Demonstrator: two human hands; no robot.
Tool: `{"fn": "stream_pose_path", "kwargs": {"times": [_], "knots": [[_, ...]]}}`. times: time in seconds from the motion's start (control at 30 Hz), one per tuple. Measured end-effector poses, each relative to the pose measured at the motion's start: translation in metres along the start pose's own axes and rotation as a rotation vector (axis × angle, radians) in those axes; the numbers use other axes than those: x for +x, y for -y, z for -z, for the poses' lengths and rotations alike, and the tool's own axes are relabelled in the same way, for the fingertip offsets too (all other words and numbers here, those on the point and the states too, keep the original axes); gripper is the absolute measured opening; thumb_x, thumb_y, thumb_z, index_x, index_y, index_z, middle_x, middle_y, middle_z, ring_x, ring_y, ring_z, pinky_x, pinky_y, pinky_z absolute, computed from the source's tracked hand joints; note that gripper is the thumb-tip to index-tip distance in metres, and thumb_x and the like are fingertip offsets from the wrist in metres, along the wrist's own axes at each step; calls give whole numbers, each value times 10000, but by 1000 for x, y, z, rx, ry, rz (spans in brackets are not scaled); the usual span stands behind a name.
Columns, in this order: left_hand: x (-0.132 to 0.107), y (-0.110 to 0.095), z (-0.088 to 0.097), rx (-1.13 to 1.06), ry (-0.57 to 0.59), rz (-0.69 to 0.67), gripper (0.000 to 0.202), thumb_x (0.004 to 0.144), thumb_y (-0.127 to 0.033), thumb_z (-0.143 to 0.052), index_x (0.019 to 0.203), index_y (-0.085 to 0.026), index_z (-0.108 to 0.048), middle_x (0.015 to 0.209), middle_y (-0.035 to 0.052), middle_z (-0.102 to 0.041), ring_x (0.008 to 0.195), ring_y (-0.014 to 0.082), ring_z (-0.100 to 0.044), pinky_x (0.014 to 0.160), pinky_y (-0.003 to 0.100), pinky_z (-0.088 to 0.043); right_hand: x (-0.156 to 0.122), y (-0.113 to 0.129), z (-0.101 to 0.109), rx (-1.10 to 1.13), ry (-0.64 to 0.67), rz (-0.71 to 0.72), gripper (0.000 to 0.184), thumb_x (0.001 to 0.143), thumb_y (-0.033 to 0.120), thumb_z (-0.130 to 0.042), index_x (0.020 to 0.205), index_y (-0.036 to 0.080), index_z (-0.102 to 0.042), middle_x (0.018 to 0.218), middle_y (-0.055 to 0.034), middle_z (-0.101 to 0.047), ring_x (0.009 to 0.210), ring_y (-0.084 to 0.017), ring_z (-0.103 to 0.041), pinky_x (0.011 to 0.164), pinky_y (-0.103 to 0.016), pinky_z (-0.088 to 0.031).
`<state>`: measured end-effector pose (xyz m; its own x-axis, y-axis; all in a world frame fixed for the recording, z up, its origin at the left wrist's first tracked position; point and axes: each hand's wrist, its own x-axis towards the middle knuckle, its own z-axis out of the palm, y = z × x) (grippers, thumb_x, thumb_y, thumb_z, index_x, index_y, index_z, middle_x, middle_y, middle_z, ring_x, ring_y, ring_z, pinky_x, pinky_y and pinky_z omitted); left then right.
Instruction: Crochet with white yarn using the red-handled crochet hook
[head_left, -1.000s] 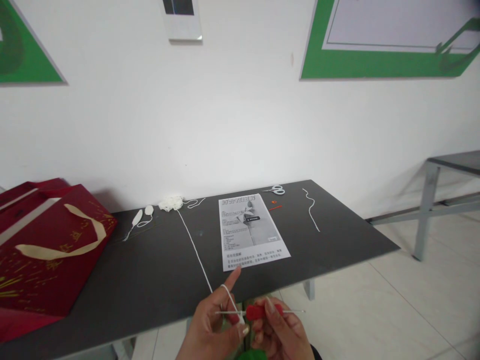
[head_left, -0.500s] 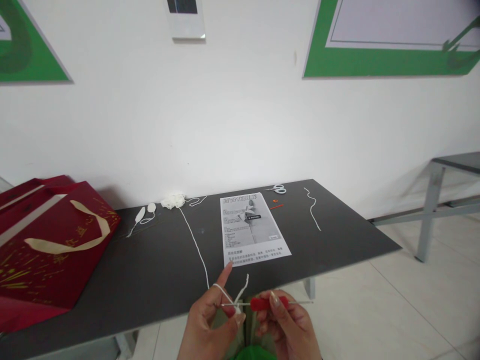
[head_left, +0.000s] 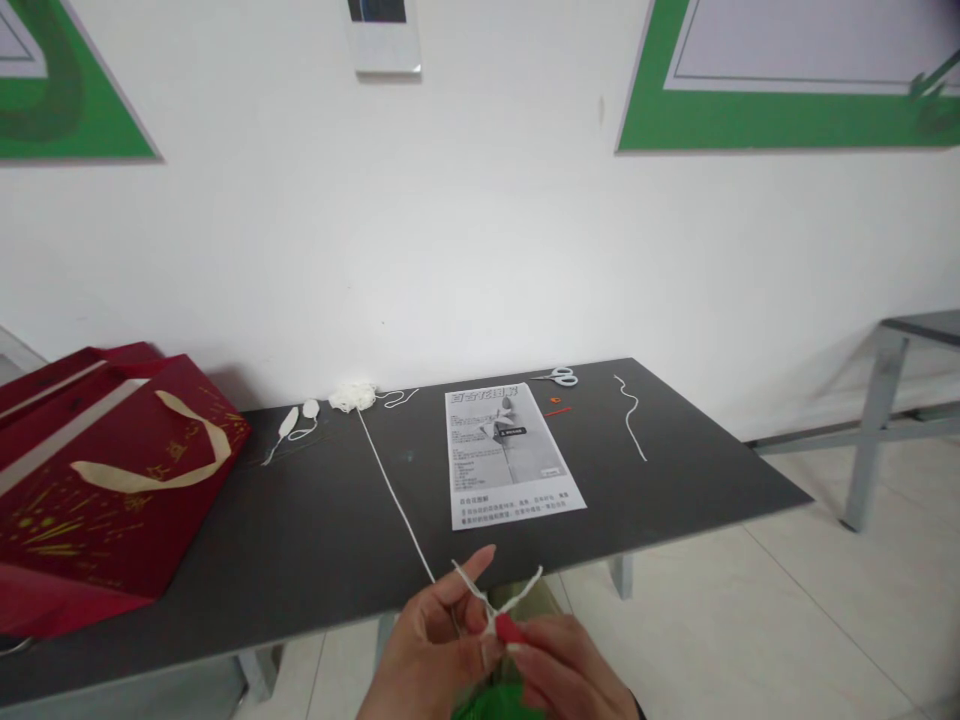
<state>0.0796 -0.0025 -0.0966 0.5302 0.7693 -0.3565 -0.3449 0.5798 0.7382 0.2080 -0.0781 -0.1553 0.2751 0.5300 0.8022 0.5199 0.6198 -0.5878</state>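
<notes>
My left hand (head_left: 439, 640) pinches a small bit of white yarn (head_left: 517, 597), with the working strand looped over its raised index finger. A loose tail of that yarn sticks up between the two hands. My right hand (head_left: 566, 665) is closed around the red handle of a crochet hook (head_left: 510, 630), its fingers meeting the left thumb. The hook's metal tip is hidden among the fingers and yarn. From the left hand the strand runs up across the dark table to a white yarn bundle (head_left: 352, 397) by the wall.
On the dark table (head_left: 330, 540) lie a printed sheet (head_left: 555, 505), scissors (head_left: 564, 376), a small orange-red piece (head_left: 557, 411), a loose yarn length (head_left: 631, 420) and two white crocheted pieces (head_left: 288, 423). A red gift bag (head_left: 127, 530) stands at left. Another table (head_left: 877, 430) is at right.
My right hand has moved left with the hook, up against my left hand. The hook's shaft, visible before, is now hidden. The view has shifted slightly.
</notes>
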Motion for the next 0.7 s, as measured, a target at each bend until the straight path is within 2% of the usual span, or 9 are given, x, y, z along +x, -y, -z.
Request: {"fn": "stream_pose_path", "kwargs": {"times": [0.03,0.13,0.17,0.23,0.27,0.33,0.47,0.7], "knots": [[-2,-1,0,31,-5,-28,619,466,-180,-958,1058,-244,-789,571,-62,-619,513,74,-561,531,187,-429,1,-1,2,188,26,-128,246,932,309,-613,1150,277,-725,904,-81,-794,695,-205,-751,558,-261,-631],[-7,-8,0,244,3,-109,532,524,-184,-927,1035,-236,-790,577,-45,-659,575,141,-633,605,254,-505,2,1,1,728,-69,-582,182,916,382,-639,1001,283,-766,844,-45,-762,644,-168,-725,537,-253,-610],[-9,-12,0,336,22,-112,425,544,-186,-911,953,-222,-801,589,-28,-677,631,182,-668,670,301,-531,3,3,0,866,-93,-697,169,900,388,-664,962,272,-771,821,-34,-761,625,-150,-715,528,-234,-599],[-14,-20,0,498,73,-93,202,565,-189,-880,733,-212,-770,636,13,-718,801,272,-712,826,396,-529,7,7,-4,1057,-119,-827,159,879,381,-698,910,244,-771,780,-23,-770,590,-118,-699,507,-193,-582],[-16,-25,-1,558,100,-84,159,574,-188,-864,657,-217,-732,666,29,-736,891,311,-711,906,439,-499,9,9,-5,1112,-136,-849,161,878,377,-702,889,232,-770,754,-19,-774,571,-107,-690,493,-177,-573],[-21,-34,-3,633,147,-62,150,606,-180,-825,624,-229,-684,708,49,-761,1028,359,-688,1035,506,-397,16,13,-5,1153,-138,-896,179,887,374,-693,864,213,-766,727,-17,-774,548,-97,-676,489,-176,-573],[-30,-45,-9,678,196,-23,179,655,-242,-800,620,-229,-625,997,137,-791,1248,409,-567,1101,558,-286,28,18,3,1139,-88,-843,210,901,388,-671,862,199,-755,719,-17,-754,529,-98,-665,504,-197,-562],[-37,-49,-12,679,234,-20,263,645,-337,-832,596,-232,-596,983,110,-793,1234,386,-585,1150,523,-228,39,20,20,1022,-11,-757,205,908,373,-653,852,200,-749,733,-8,-656,576,-116,-655,516,-212,-544]]}}
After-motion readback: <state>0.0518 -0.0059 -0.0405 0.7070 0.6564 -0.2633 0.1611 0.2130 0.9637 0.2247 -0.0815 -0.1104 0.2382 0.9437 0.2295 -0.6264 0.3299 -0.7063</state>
